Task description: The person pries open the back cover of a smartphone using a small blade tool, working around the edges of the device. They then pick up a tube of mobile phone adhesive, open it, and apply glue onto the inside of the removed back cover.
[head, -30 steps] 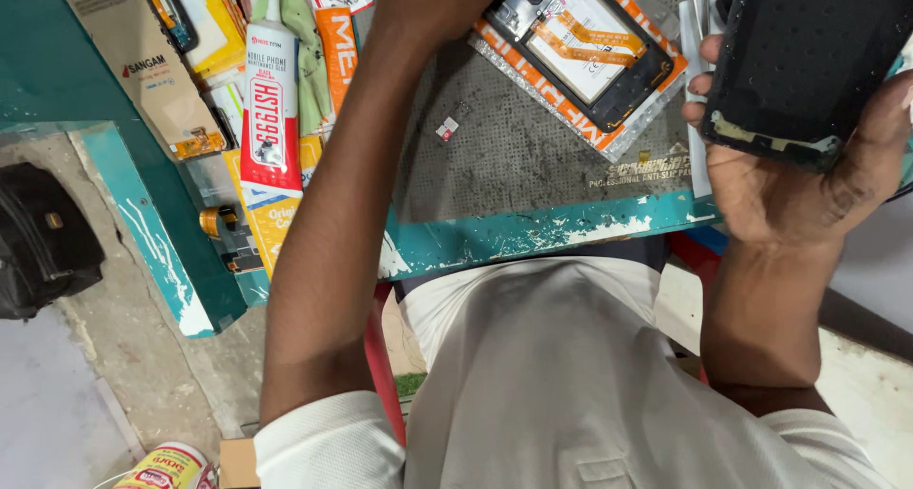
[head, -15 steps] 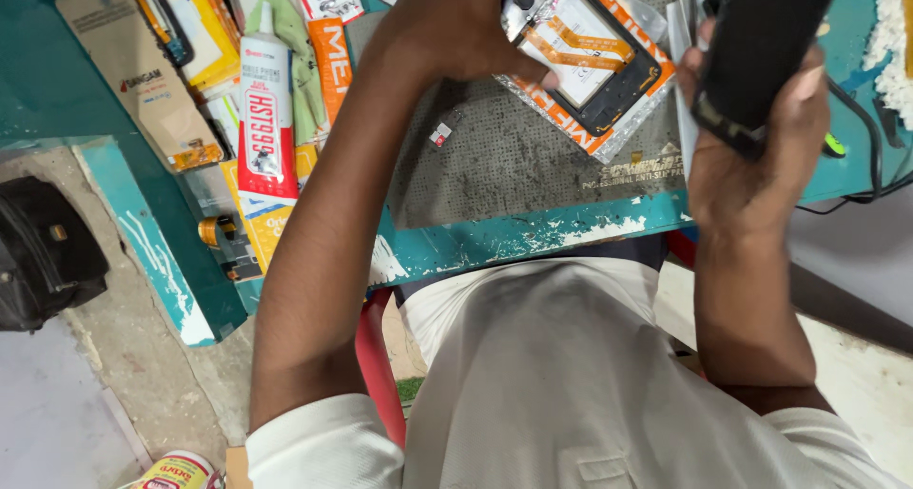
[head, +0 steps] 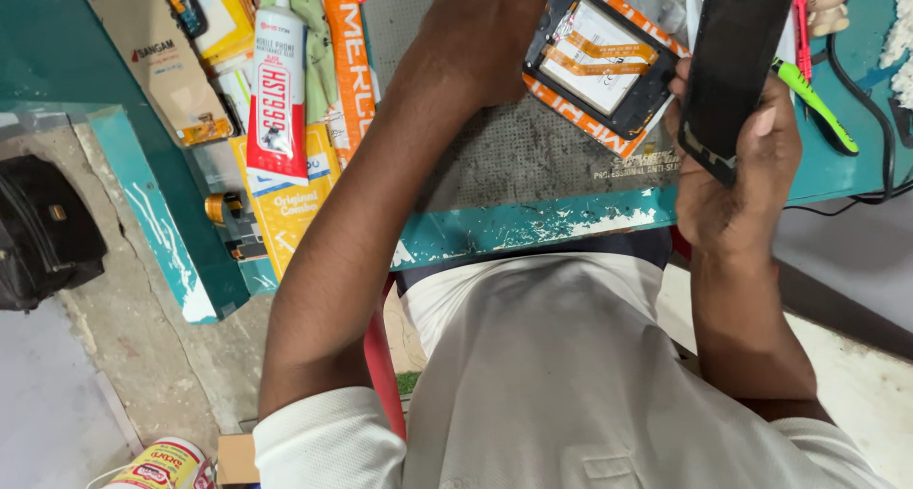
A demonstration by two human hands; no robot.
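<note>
- Right hand (head: 737, 180) grips the black back cover (head: 732, 66), at 2 o'clock.
- Left hand (head: 485, 32) presses the opened phone (head: 599, 66); grip unclear.
- Refitting likely needs careful alignment.

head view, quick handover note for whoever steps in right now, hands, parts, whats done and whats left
Right hand: grips a black phone back cover, raised off the bench and tilted.
Left hand: rests at the left edge of the opened phone body, which lies inside-up on the grey work mat, partly over an orange box.
Nearby: white and red glue tube left of the mat, green-handled tool at right.
Done: back cover is off, the inside with its orange ribbon cables is exposed.
Left: cover and body are still apart.
</note>
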